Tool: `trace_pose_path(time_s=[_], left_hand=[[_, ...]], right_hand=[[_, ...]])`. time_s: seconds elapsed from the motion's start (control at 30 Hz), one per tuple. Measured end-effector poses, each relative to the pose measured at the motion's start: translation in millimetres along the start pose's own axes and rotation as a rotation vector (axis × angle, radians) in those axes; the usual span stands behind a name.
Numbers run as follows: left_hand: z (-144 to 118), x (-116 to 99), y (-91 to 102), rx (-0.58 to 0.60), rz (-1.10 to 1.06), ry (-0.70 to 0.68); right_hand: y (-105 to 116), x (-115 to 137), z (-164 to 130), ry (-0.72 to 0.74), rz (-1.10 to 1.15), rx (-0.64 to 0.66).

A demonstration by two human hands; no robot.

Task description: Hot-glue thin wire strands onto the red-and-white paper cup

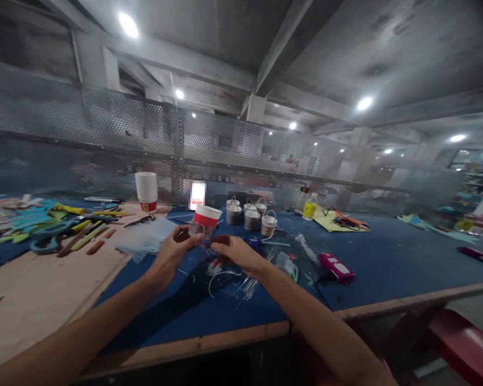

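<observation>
Left hand point(173, 247): raised above the blue table top, fingers curled round the lower side of a paper cup, thumb towards the cup's base; it grips the cup.
Right hand point(232, 251): just right of the cup, fingertips drawn together at the cup's bottom edge, pinching something small there; what it pinches is too small to tell.
Paper cup point(204, 220): held between both hands, tilted slightly, white rim, red band under the rim, greyish lower body; above the near-middle of the table.
White wire loop point(221, 277): lying on the table directly below the hands, curved, beside thin clear strips.
Blue table top point(386, 262): covers the middle and right of the bench, wooden edge along the front.
Small handled buckets point(251, 213): a cluster of four, just behind the held cup, upright, with wire handles.
Pink and white object point(336, 266): right of the hands, flat on the blue surface.
Clear plastic scraps point(290, 262): between the right hand and the pink object.
Brown board point(36, 289): left of the arms, lying over the bench.
Stack of paper cups point(146, 191): upright at the far end of the board, bottom cup red-banded.
Scissors and coloured sticks point(64, 228): scattered at far left.
Yellow-labelled bottle point(309, 207): far side, right of the buckets.
Mesh screen point(104, 134): runs behind the bench.
</observation>
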State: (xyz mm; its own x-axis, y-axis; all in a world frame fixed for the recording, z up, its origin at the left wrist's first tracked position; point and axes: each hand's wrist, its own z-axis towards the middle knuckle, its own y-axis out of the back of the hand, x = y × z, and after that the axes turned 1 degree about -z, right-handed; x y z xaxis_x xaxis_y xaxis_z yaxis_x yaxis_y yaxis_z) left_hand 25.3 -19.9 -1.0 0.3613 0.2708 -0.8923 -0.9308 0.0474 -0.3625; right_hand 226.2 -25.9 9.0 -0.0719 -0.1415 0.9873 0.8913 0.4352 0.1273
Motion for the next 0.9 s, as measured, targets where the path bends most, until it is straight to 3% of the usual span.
trace_pose_path(time_s=[0.1,0.2,0.43,0.9], left_hand=[[-2,-4,-0.7,-0.031,0.041,-0.008],[-3,-5,-1.2,-0.033,0.062,-0.005],[-2,-3,-1.9,-0.013,0.021,0.032],[-8,-8,-7.0,0.006,0.019,0.066]], right_hand=[[-23,4,-2,-0.032,0.261,0.153],[-26,3,-4,-0.004,0.309,0.041],[-11,6,-6,0.202,0.158,-0.262],[-6,8,-7,0.262,0.061,-0.400]])
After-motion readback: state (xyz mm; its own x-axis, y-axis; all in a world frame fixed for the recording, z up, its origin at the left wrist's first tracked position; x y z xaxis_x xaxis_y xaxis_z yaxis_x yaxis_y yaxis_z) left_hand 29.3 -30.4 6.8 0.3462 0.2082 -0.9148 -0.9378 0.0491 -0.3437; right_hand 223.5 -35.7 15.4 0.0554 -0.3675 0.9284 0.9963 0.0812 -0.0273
